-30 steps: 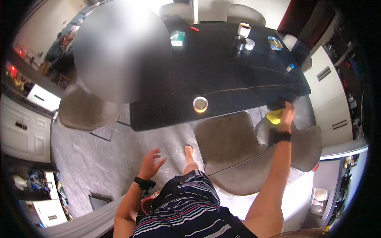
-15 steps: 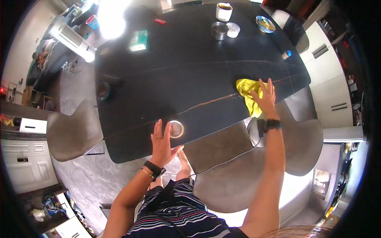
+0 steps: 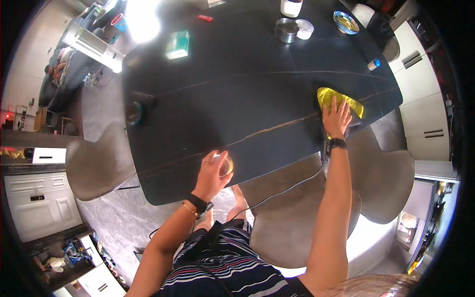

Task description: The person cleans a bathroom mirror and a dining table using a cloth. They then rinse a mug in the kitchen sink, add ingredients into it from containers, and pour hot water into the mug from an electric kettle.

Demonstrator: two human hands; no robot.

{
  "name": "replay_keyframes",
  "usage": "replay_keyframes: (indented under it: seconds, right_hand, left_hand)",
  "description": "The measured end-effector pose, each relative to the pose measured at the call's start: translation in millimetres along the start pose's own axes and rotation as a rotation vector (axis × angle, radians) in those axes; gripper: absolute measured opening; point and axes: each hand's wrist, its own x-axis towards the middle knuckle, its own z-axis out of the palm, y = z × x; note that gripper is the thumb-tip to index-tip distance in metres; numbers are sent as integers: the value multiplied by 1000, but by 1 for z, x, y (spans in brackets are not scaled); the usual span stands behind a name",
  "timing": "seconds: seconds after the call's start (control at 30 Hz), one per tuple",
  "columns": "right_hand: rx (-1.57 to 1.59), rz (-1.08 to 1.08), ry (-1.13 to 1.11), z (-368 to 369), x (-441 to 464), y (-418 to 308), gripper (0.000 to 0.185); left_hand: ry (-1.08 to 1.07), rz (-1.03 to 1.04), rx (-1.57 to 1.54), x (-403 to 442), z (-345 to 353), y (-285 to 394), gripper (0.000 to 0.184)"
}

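A yellow cloth [image 3: 327,95] lies on the black table near its front right edge. My right hand [image 3: 337,119] rests flat on it, fingers stretched out and touching the cloth. At the front left, my left hand [image 3: 213,174] is curled around a small round container [image 3: 227,165] with a pale rim. My fingers cover much of this container, and whether it is glass or plastic I cannot tell. Both wrists wear dark bands.
The black table [image 3: 222,104] bears a metal pot [image 3: 286,31], a white canister [image 3: 291,7], a white round tub [image 3: 305,29], a patterned bowl [image 3: 346,23], a blue-capped jar [image 3: 373,64] and a green-and-white packet [image 3: 178,44]. Grey chairs [image 3: 99,161] stand around it.
My left hand, open beside the round container before, has closed around it. My right hand has come down flat on the cloth, whose near part is now folded or hidden. The view has shifted slightly.
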Motion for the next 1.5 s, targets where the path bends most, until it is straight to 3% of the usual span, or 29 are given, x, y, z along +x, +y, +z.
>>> replay_keyframes:
  seconds: [0.1,0.3,0.37,0.4,0.67,0.93,1.13,1.27,1.5]
  right_hand:
    - [17,-158,71,-3,-38,-31,62]
    - [148,-390,-91,-57,-138,-133,70]
    - [189,-464,-160,-69,-172,-171,71]
    - [191,-481,-160,-76,-188,-191,71]
    - [424,-782,-353,-107,-309,-350,74]
    - [620,-1072,-348,-115,-365,-457,70]
    - [602,-1190,-324,-105,-298,-456,68]
    - [489,-1035,-292,-94,-235,-412,67]
    - [313,-750,-400,-81,-150,-270,71]
  left_hand:
    - [47,-68,-7,-25,-32,-12,65]
    - [137,-241,15,-104,-88,-60,67]
    - [166,-383,-42,-133,-106,-74,68]
    - [203,-318,10,-146,-115,-81,67]
    - [280,-437,-57,-237,-166,-130,65]
    - [296,-488,-50,-273,-193,-161,69]
    - [283,-468,-43,-261,-203,-171,68]
    - [314,-472,37,-253,-211,-173,67]
    - [396,-529,114,-220,-216,-160,68]
